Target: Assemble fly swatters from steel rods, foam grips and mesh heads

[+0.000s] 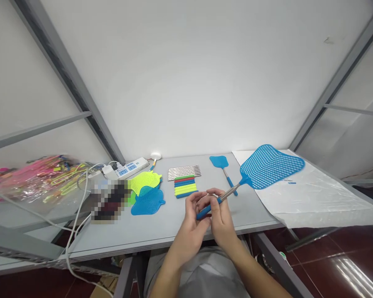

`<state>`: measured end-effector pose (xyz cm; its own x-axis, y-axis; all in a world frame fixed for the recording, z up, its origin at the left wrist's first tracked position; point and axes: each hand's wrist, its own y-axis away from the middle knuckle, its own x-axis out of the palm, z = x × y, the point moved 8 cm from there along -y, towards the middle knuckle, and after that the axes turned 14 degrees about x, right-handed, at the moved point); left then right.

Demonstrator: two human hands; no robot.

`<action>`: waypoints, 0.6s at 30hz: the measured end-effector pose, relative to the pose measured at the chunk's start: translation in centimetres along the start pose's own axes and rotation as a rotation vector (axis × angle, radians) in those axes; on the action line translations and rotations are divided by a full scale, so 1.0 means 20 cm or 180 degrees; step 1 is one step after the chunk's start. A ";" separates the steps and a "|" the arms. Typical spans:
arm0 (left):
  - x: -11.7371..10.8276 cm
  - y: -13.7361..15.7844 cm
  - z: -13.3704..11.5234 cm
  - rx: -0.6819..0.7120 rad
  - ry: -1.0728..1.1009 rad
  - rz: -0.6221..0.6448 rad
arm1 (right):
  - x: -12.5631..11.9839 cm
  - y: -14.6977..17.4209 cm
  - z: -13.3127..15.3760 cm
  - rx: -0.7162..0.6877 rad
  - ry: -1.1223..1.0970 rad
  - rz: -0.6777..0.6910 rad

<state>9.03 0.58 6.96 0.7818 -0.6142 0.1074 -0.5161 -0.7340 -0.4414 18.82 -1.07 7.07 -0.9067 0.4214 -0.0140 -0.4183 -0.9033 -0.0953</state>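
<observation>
A blue fly swatter with a metal rod and a blue handle is held above the front of the table, its perforated head pointing to the right. My right hand is closed around the upper handle, near the rod. Curled at the lower end of the same handle is my left hand, its thumb against the tip. Just beyond my hands lie several coloured handle tubes in a row, with several metal rods behind them. A second blue fly swatter rests on the table, partly behind the held one.
Loose blue swatter heads and yellow ones lie at the left. A power strip with cables stands behind them. Bagged colourful items fill the far left. White sheeting covers the table's right end.
</observation>
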 end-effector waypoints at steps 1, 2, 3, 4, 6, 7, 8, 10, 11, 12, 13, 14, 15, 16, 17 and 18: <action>0.00 0.01 0.01 -0.0049 -0.0091 0.0074 | -0.03 -0.02 -0.01 0.0023 0.0230 -0.0176; -0.02 0.02 0.03 -0.0097 -0.0258 0.0117 | -0.08 -0.04 -0.02 0.0059 0.0438 -0.0338; -0.05 0.02 0.03 -0.0138 -0.0479 0.0129 | -0.14 -0.07 -0.02 0.0106 0.0611 -0.0485; -0.08 0.02 0.04 -0.0172 -0.0717 0.0129 | -0.20 -0.11 -0.01 0.0166 0.0751 -0.0620; -0.17 0.02 0.03 -0.0194 -0.1117 0.0076 | -0.35 -0.18 -0.01 0.0316 0.1166 -0.0937; -0.21 0.02 0.02 -0.0177 -0.1247 0.0029 | -0.43 -0.21 -0.01 0.0460 0.1466 -0.1112; -0.25 0.01 0.01 -0.0148 -0.1346 -0.0024 | -0.49 -0.24 -0.02 0.0593 0.1660 -0.1194; -0.33 0.00 -0.01 -0.0068 -0.1488 -0.0168 | -0.59 -0.31 -0.06 0.0863 0.2067 -0.1251; -0.37 0.00 -0.02 -0.0023 -0.1533 -0.0255 | -0.62 -0.35 -0.08 0.0972 0.2247 -0.1234; -0.40 0.00 -0.03 0.0023 -0.1556 -0.0342 | -0.64 -0.39 -0.10 0.1064 0.2429 -0.1207; -0.43 0.00 -0.04 0.0076 -0.1563 -0.0433 | -0.66 -0.44 -0.12 0.1138 0.2596 -0.1174; -0.46 0.00 -0.05 0.0140 -0.1567 -0.0532 | -0.67 -0.49 -0.14 0.1196 0.2743 -0.1139; -0.49 0.00 -0.05 0.0210 -0.1574 -0.0639 | -0.67 -0.54 -0.16 0.1245 0.2867 -0.1106; -0.51 0.01 -0.06 0.0275 -0.1588 -0.0749 | -0.67 -0.59 -0.18 0.1286 0.2967 -0.1075; -0.54 0.01 -0.07 0.0328 -0.1607 -0.0853 | -0.66 -0.64 -0.20 0.1321 0.3046 -0.1046; -0.55 0.02 -0.07 0.0366 -0.1631 -0.0940 | -0.66 -0.69 -0.21 0.1349 0.3107 -0.1019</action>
<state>-0.25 6.70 6.87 0.9702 -0.1504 -0.1902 -0.2326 -0.7987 -0.5549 36.69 6.12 4.33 -0.4009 0.3542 -0.8449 -0.7789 -0.6173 0.1108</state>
